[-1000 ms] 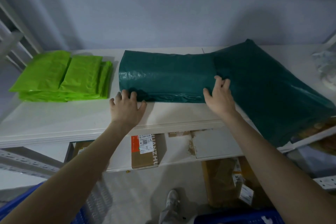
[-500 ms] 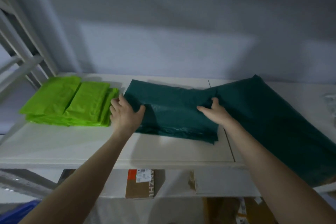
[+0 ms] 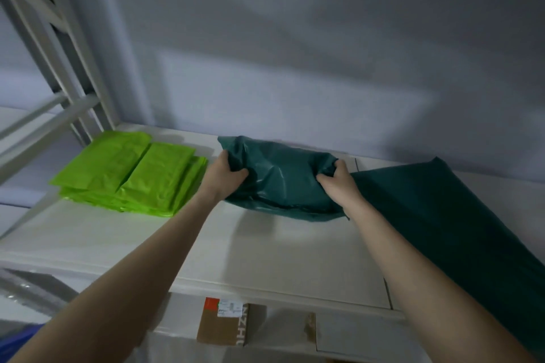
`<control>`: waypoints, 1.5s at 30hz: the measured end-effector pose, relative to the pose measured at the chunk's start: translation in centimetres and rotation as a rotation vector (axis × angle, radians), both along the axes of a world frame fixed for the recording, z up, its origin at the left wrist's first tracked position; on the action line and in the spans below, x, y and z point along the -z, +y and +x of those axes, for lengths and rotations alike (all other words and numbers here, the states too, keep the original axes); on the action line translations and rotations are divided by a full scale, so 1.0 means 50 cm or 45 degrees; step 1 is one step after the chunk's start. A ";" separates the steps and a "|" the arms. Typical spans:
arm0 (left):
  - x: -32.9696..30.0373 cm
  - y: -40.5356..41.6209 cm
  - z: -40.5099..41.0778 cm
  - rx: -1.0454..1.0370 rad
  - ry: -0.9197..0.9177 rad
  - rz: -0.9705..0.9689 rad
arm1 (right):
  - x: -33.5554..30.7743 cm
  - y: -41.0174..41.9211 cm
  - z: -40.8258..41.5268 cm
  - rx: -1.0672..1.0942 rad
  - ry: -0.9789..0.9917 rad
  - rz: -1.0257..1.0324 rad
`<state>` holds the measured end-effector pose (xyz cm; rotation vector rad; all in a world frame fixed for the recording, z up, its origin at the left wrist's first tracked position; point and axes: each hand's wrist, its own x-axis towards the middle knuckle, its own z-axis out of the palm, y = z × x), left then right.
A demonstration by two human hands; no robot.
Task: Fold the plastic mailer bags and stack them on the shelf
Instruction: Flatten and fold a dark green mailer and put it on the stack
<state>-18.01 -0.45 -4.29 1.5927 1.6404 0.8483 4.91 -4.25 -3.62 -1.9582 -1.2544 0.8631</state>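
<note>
A folded dark green plastic mailer bag (image 3: pixel 283 183) is gripped at its ends by the left hand (image 3: pixel 225 177) and right hand (image 3: pixel 336 186), fingers curled into it, above the white shelf (image 3: pixel 265 250), beside stacked lime-green mailers (image 3: pixel 129 174).

- A stockroom or packing room, by the look of it.
- White metal racking frame (image 3: pixel 59 47) rises at the upper left of the frame.
- A pale shelf (image 3: pixel 265 253) carries a stack of folded lime-green mailer bags (image 3: pixel 129 174) and dark green mailer bags (image 3: pixel 283 183).
- A labelled cardboard parcel (image 3: pixel 224 324) sits on the level below, bottom centre.
- A bare grey wall (image 3: pixel 295 53) fills the back.
</note>
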 end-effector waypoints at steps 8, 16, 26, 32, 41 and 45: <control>-0.058 0.074 -0.097 -0.089 -0.099 0.171 | -0.044 0.057 -0.083 0.009 0.179 0.310; -0.112 0.159 -0.238 -0.165 -0.099 0.340 | -0.095 0.136 -0.244 -0.113 0.383 0.468; -0.138 0.287 -0.423 -0.223 -0.005 0.455 | -0.084 0.272 -0.437 -0.285 -0.256 0.541; -0.094 0.356 -0.491 -0.128 0.150 0.365 | -0.031 0.331 -0.509 -0.267 -0.447 0.427; 0.010 0.399 -0.565 -0.018 0.299 0.025 | 0.044 0.350 -0.527 -0.350 -0.511 -0.007; 0.034 0.392 -0.574 -0.131 0.413 -0.111 | 0.052 0.338 -0.517 -0.350 -0.569 -0.160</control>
